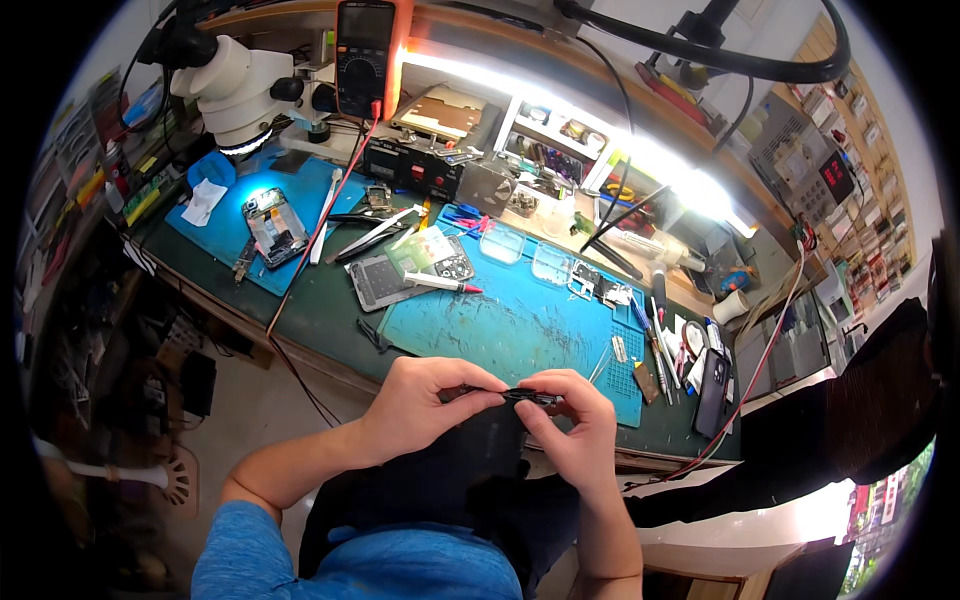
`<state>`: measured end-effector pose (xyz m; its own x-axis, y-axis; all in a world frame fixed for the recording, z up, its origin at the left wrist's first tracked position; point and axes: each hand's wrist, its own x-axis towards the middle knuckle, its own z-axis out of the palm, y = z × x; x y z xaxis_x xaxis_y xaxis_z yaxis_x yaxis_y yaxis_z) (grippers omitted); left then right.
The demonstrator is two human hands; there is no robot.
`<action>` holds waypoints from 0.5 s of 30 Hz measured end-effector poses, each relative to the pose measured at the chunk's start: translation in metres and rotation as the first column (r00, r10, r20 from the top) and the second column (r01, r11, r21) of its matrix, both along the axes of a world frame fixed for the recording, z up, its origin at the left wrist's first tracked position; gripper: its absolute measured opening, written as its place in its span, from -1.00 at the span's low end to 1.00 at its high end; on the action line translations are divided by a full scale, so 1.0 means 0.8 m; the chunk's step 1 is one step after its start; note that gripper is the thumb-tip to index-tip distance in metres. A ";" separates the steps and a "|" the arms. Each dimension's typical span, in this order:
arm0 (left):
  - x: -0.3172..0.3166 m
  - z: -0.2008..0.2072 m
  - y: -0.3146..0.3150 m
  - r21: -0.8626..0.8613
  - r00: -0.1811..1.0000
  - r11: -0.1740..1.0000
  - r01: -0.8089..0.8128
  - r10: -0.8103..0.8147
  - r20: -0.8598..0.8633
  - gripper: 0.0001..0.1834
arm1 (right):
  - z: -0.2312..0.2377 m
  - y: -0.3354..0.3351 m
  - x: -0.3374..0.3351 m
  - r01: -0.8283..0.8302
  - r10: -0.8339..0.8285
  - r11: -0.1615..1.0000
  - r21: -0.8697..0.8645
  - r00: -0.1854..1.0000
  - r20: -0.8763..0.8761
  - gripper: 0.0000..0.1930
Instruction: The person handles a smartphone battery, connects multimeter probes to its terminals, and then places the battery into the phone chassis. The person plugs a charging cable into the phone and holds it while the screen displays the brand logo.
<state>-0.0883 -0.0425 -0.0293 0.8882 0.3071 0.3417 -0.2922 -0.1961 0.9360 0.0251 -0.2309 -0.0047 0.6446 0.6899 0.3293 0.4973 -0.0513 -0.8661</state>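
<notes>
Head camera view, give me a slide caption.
Left hand and right hand pinch a thin dark part before a blue mat, an opened phone lit near a stereo microscope.

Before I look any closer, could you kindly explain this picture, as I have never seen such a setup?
There is no robot here: you see a person's bare left hand and right hand. The single view comes from a fisheye camera worn on the head, looking down, so straight edges bend. Together the hands hold a thin dark part, too small to identify, in front of a green workbench. On the bench lie a blue work mat, a syringe with a red tip and, further left, an opened smartphone. A white microscope and an orange-cased multimeter stand out at the back.
</notes>
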 end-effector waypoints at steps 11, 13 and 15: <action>0.002 0.014 0.014 -0.064 0.998 0.998 0.020 -0.023 -0.060 -0.88 | 0.001 -0.024 0.012 -0.109 0.117 0.989 0.098 0.989 -0.087 -0.79; 0.003 0.020 0.015 0.077 0.997 0.996 -0.046 0.041 0.064 -0.88 | 0.006 -0.016 0.008 -0.101 0.197 0.962 0.256 0.901 -0.386 -0.65; 0.009 0.025 0.009 0.245 0.963 0.956 -0.159 0.095 0.253 -0.89 | 0.015 -0.008 0.005 -0.079 0.279 0.923 0.376 0.810 -0.515 -0.59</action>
